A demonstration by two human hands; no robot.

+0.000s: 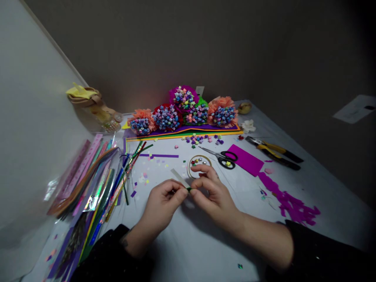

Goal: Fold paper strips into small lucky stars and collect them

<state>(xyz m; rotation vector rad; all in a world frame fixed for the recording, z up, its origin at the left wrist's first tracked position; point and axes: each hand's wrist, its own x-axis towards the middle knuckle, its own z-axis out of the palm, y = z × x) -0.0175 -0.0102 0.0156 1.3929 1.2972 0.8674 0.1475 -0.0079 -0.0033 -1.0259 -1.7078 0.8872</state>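
Between my two hands is a narrow paper strip point(179, 178), pale on the side that shows and dark green at the pinched end. My left hand point(164, 199) grips that end between thumb and forefinger. From the other side my right hand point(213, 196) pinches the same end, its upper fingers lifted and curled. The strip's free end points up and away to the left. Just beyond my right hand, a round ring-shaped dish point(188, 169) holds several small shiny folded stars point(200, 160).
Black-handled scissors point(219, 156) lie by a magenta paper block point(245, 159), with pliers point(274, 152) and shredded magenta paper point(293, 203) to the right. Bundled paper strips point(96, 188) cover the left. Star-filled paper flowers point(166, 117) line the back, with loose paper stars point(199, 139) before them.
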